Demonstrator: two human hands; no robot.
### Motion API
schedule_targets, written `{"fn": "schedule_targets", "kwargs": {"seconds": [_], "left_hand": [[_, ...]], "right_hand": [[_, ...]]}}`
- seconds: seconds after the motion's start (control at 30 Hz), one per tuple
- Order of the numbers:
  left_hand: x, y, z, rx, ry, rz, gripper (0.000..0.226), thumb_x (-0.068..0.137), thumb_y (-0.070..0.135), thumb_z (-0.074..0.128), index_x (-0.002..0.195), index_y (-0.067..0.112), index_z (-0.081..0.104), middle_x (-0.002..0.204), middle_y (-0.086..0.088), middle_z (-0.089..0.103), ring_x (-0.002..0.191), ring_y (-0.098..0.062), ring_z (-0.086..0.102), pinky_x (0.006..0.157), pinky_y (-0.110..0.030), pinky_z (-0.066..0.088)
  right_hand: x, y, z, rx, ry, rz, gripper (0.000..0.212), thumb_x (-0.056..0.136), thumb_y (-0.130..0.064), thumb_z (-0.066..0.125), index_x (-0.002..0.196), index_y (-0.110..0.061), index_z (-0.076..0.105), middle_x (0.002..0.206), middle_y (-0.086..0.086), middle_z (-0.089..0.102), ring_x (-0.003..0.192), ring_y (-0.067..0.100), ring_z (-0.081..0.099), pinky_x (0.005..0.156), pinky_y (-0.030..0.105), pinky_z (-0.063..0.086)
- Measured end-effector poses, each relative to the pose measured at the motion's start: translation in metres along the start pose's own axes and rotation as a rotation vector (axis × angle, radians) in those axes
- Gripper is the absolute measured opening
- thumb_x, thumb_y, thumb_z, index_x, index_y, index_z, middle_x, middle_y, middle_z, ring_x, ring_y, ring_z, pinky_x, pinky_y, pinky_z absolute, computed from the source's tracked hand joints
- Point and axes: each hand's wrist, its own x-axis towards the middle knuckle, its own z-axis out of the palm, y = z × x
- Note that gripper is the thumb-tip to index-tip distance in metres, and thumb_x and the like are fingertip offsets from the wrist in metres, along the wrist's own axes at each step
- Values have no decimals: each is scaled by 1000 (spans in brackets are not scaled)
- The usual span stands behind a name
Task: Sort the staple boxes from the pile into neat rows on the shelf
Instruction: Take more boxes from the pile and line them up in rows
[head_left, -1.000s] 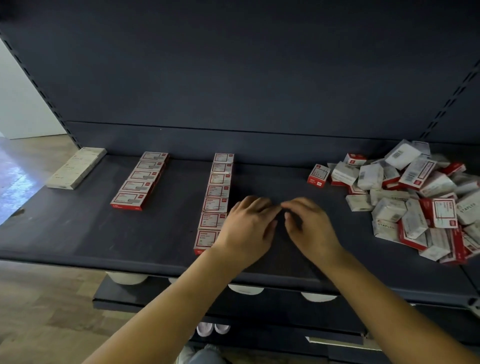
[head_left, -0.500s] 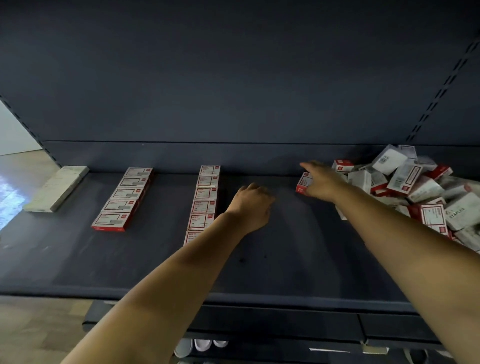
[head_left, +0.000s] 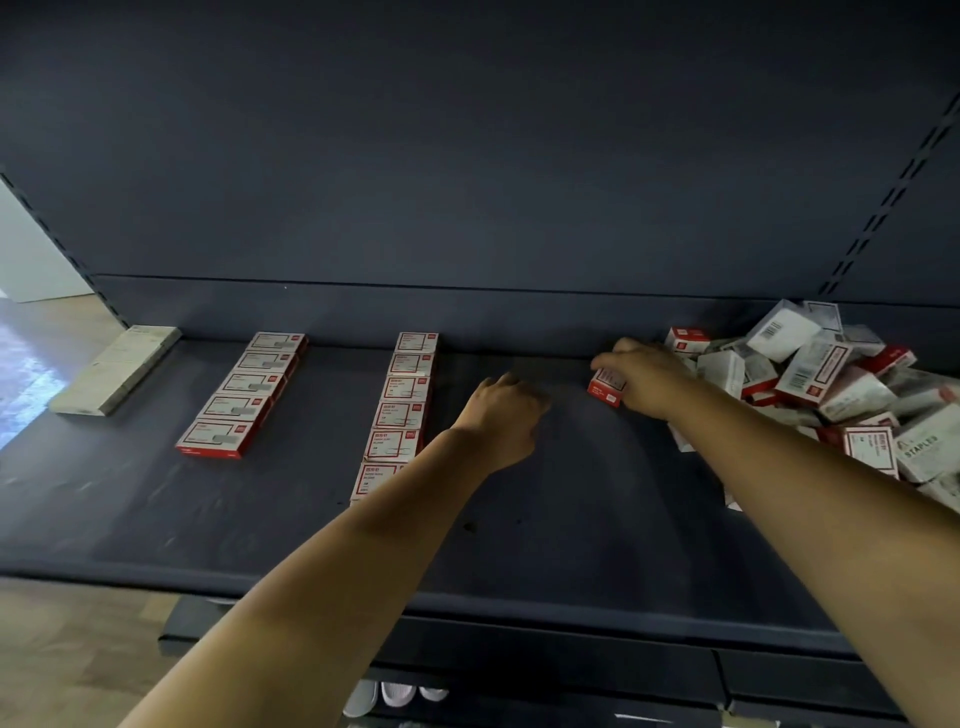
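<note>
A loose pile of red-and-white staple boxes lies at the right end of the dark shelf. My right hand reaches to the pile's left edge and grips one red-and-white box there. Two neat rows of staple boxes run front to back: a left row and a middle row, whose near end my left forearm hides. My left hand hovers over bare shelf just right of the middle row, fingers loosely curled, holding nothing.
A pale flat row of boxes lies at the shelf's far left end. The dark back panel rises behind the shelf. A lower shelf and wooden floor show below the front edge.
Both hands left the front middle of the shelf. My right hand reached right to the pile and closed on a box. My left hand moved toward the back and stayed empty.
</note>
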Motion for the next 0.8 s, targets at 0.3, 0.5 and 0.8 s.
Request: {"fn": "schedule_targets", "kwargs": {"seconds": [0.3,0.5,0.8], "left_hand": [[-18,-6,2,-213,90,-69,35,96,21,42,130,19,52,135,-2,50,125,-21,41,102,-32,34],[-29,-17,-6,-220,148,-83,38,95,24,44,132,20,51,136,0,50,125,-20,41,104,-33,34],[-51,-49,-11,-209,218,-164,38,95,24,47,132,19,52,132,-1,53,125,-20,42,103,-31,35]], "right_hand": [[-24,-19,-8,262,348,-112,48,75,-16,71,121,-17,56,123,3,47,110,26,50,85,37,45],[-45,-49,-20,374,554,-116,58,68,-22,81,120,-9,58,113,10,60,106,30,53,86,39,40],[-38,-82,-12,335,539,-196,55,63,-24,84,113,-11,63,106,7,64,101,32,53,83,44,41]]}}
